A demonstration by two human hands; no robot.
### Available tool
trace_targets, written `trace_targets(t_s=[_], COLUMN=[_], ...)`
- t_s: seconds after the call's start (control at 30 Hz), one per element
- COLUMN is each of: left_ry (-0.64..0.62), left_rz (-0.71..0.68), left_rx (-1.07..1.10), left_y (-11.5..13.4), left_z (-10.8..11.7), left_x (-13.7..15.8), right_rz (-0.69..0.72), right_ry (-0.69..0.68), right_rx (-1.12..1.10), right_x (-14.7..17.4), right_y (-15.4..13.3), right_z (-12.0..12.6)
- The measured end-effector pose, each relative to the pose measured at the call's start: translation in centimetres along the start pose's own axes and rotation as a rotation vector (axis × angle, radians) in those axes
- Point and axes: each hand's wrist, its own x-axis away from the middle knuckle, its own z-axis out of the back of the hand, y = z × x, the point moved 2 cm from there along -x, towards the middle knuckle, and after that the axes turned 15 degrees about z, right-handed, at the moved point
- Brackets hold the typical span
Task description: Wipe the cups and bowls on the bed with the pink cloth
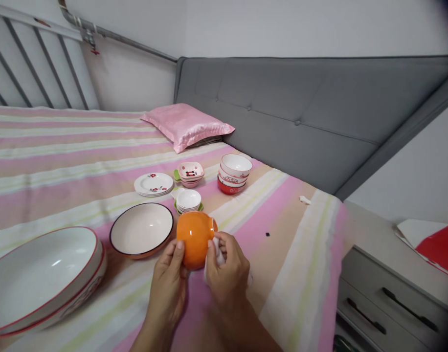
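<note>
The left hand (168,279) grips an orange bowl (194,242) between thumb and fingers, just above the striped sheet (279,283); the bowl's inside is turned out of sight. The right hand (227,269), curled closed on a white cloth (220,255), holds it at the bowl's foot, hiding much of it. Small white dishes (189,199) sit partly hidden behind; the left edge cuts off the large red-rimmed bowls (58,266).

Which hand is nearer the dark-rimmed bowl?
Left. The left hand is near the dark-rimmed bowl, on its right; the right hand is farther right, across the orange bowl.
</note>
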Motion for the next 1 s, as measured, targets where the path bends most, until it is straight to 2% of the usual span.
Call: trace_targets(t_s=[0.1, 0.2, 0.3, 0.37, 0.47, 0.57, 0.63, 0.7, 0.83, 0.9, 1.0], left_ry=[-0.049, -0.077, -0.122, -0.201, -0.328, -0.358, -0.341, -0.267, 0.045, 0.151, 0.166], left_rz=[0.012, -0.005, -0.016, -0.012, 0.008, -0.009, -0.049, -0.091, -0.11, -0.078, 0.04], left_rx=[-0.057, -0.158, -0.308, -0.39, -0.485, -0.589, -0.638, -0.659, -0.556, -0.456, -0.314], left_y=[-0.3, -0.5, -0.6, -0.8, -1.3, -1.5, -1.4, -1.0, -0.4, -0.5, -1.0], left_z=[0.0, 0.1, -0.1, -0.5, -1.2, -1.6, -1.6, -1.4, -0.2, 0.3, 0.4], left_x=[0.1, 0.1, 0.3, 0.7, 1.4, 1.8, 1.8, 1.4, 0.2, -0.2, -0.3], right_rz=[0.087, 0.117, 0.071, 0.005, -0.079, -0.148, -0.212, -0.29, -0.535, -0.653, -0.677], right_ry=[0.056, 0.078, 0.095, 0.088, -0.036, -0.19, -0.242, -0.259, -0.158, -0.083, -0.036], right_rx=[-0.024, -0.057, -0.058, -0.033, 0.006, 0.068, 0.105, 0.082, -0.111, -0.262, -0.434], right_x=[-0.4, -0.9, -1.1, -1.2, -1.5, -1.8, -2.0, -2.0, -1.6, -1.2, -0.8], right_y=[-0.1, 0.2, 1.0, 1.4, 1.8, 2.2, 3.1, 4.4, 7.7, 8.9, 9.2], right_z=[0.1, 0.4, 0.8, 1.3, 1.8, 2.0, 2.1, 2.1, 2.4, 2.3, 1.5])
